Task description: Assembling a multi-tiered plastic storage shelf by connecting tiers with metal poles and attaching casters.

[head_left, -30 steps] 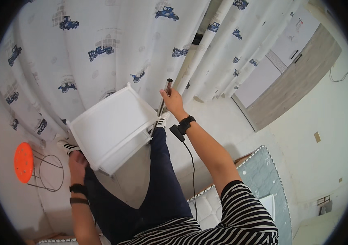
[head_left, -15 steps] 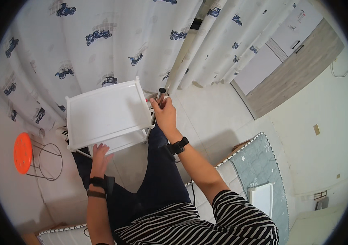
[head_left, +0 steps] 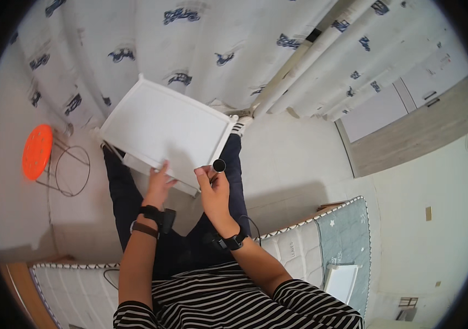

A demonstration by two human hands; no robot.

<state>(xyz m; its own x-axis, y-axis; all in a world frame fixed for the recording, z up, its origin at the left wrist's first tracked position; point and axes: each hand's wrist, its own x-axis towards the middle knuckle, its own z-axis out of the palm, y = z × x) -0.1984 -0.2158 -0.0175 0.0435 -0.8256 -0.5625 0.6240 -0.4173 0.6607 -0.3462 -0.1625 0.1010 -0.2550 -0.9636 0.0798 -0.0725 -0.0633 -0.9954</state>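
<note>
A white tray-like shelf [head_left: 157, 123] with a raised rim lies tilted over my knees. My left hand [head_left: 160, 181] rests with spread fingers on its near edge. My right hand [head_left: 212, 189] is closed around a short dark metal tube [head_left: 219, 165] whose open round end faces up, just off the shelf's near right corner. A second white panel [head_left: 135, 163] shows under the shelf's near edge. Both wrists wear dark bands.
An orange round stool [head_left: 37, 151] on a wire frame stands to the left on the pale floor. White curtains with blue car prints [head_left: 201, 49] hang ahead. Mattress edges [head_left: 300, 247] lie at both sides of me. A small white box [head_left: 341, 281] sits on the right mattress.
The shelf has swung flatter and nearer to me. My right hand has drawn the tube back from the shelf's far corner to its near right corner. My left hand moved onto the near edge.
</note>
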